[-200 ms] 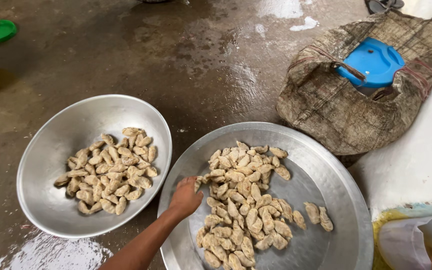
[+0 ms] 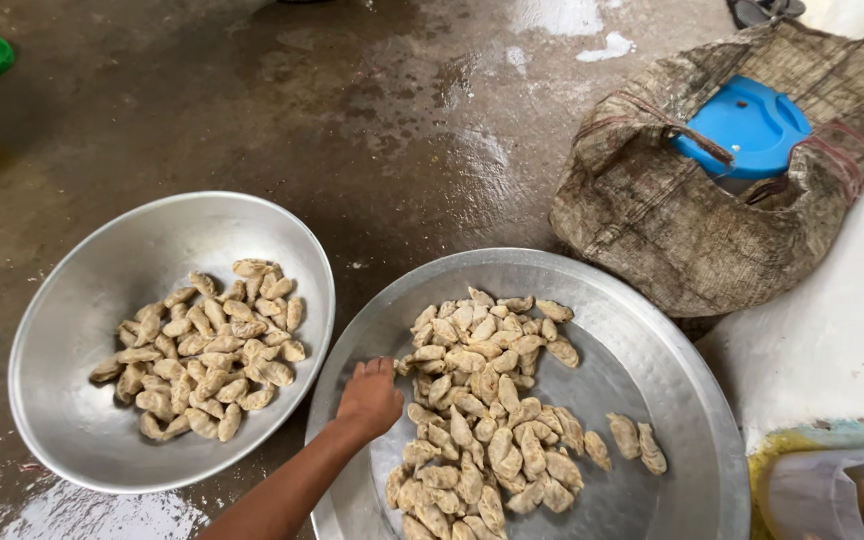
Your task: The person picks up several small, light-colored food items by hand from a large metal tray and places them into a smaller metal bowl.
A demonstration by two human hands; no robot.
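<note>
On a wet concrete floor [image 2: 252,120], the fingers [image 2: 377,368] of the left hand [image 2: 370,398] curl loosely at the left edge of a heap of pale dumplings [image 2: 487,410]; whether they grip 1 cannot be told. The heap lies just right of the fingertips, its long axis running from near to far across a round metal tray [image 2: 672,350]. 1 metal bowl [image 2: 82,330] with more dumplings sits to the left. A woven sack [image 2: 652,220] holds a blue container [image 2: 747,125]. The right hand is out of view.
</note>
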